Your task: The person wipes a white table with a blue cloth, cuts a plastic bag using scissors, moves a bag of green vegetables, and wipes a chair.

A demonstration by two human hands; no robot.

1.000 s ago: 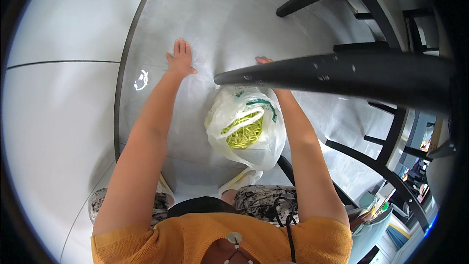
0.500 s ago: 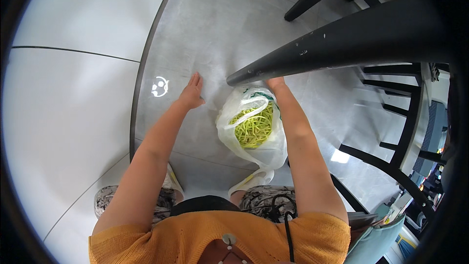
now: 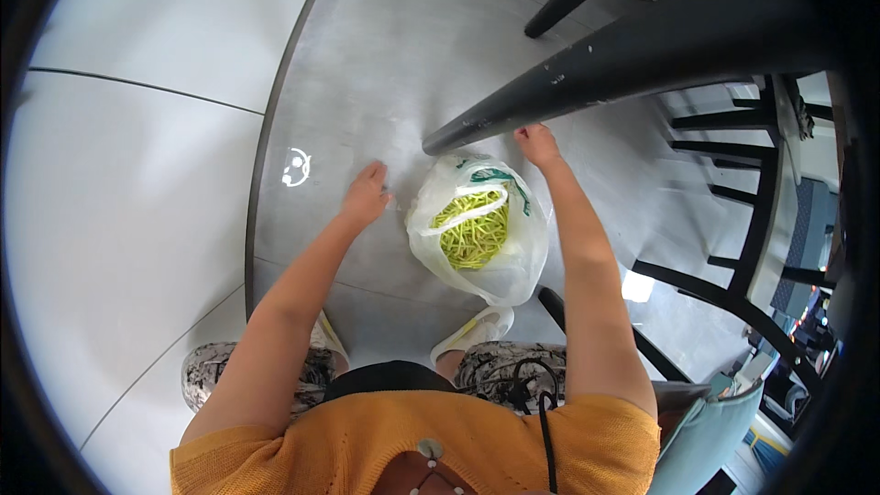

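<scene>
A white translucent plastic bag [image 3: 524, 261] sits on the grey floor in front of my feet, its mouth facing up. Thin yellow-green vegetable stems [image 3: 475, 243] fill its middle, and a strip of the bag crosses over them. To the left of the bag, and apart from it, my left hand [image 3: 367, 194] hovers low over the floor with its thumb away from the fingers. My right hand [image 3: 538, 145] is at the bag's far right, beside the black leg. Its fingers are curled together, and whatever may be in them is hidden.
A thick black furniture leg [image 3: 550, 82] slants down to the floor just beyond the bag. Black chair frames [image 3: 756, 211] stand at the right. A dark strip [image 3: 258, 165] divides the grey floor from the white tiles [image 3: 137, 192]. My shoes [image 3: 472, 330] are close to the bag.
My right hand has come out from behind the black leg, moving slightly right with its fingers curled. My left hand has dropped a little nearer, its fingers more bent. The bag's mouth is wider.
</scene>
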